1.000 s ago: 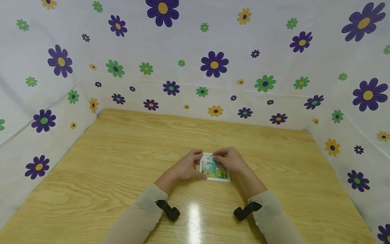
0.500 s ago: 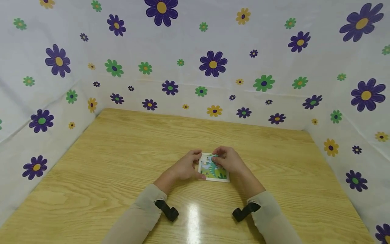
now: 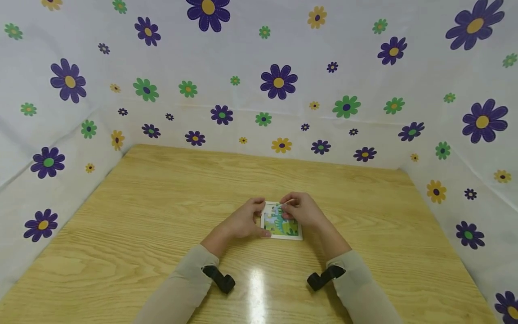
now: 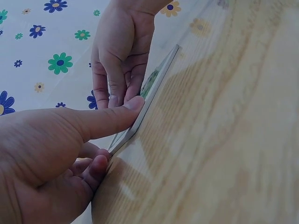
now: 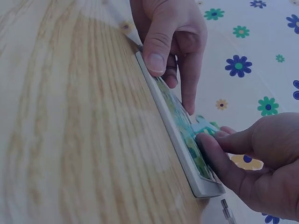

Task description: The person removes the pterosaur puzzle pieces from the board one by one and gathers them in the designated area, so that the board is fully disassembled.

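Note:
A small jigsaw puzzle with a green and blue dinosaur picture lies in a white frame on the wooden table. My left hand grips the frame at its left side, thumb on the near corner and fingers at the far one. Over the upper right of the picture, my right hand pinches a light blue and green puzzle piece between thumb and fingertips. The right wrist view shows this piece tilted up from the picture. A pale patch shows at the picture's upper left.
The wooden table stretches out around the puzzle. A white cloth printed with flowers hangs behind it and along both sides. Black straps with small mounts sit at both sleeve cuffs.
Both hands keep almost the same places at the puzzle, while the right fingertips and their piece shift slightly. The head view has moved a little.

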`<control>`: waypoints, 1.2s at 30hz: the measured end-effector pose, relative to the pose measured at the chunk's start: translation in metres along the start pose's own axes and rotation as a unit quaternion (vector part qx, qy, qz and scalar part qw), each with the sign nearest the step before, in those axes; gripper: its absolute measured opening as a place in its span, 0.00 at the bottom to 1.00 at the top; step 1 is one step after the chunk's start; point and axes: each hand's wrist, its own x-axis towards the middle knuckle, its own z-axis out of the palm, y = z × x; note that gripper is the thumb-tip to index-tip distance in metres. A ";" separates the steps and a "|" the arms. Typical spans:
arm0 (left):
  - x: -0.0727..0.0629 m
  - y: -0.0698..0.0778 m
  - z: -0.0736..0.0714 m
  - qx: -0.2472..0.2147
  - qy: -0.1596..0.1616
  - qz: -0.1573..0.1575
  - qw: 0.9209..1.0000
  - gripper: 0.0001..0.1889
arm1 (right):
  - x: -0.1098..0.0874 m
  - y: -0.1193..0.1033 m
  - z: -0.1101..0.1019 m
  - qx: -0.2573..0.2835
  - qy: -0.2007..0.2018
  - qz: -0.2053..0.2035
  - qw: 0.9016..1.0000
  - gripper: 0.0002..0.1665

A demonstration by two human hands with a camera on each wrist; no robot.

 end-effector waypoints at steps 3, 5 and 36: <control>0.001 0.001 -0.001 0.003 0.001 -0.004 1.000 0.51 | 0.000 -0.001 -0.002 0.020 -0.013 0.004 1.000 0.11; 0.001 0.001 -0.001 0.004 0.002 -0.005 1.000 0.51 | 0.001 -0.002 -0.004 0.030 -0.021 0.009 0.999 0.12; 0.001 0.005 0.000 0.013 0.005 -0.009 1.000 0.51 | -0.020 0.041 -0.113 0.012 -0.048 0.055 0.997 0.22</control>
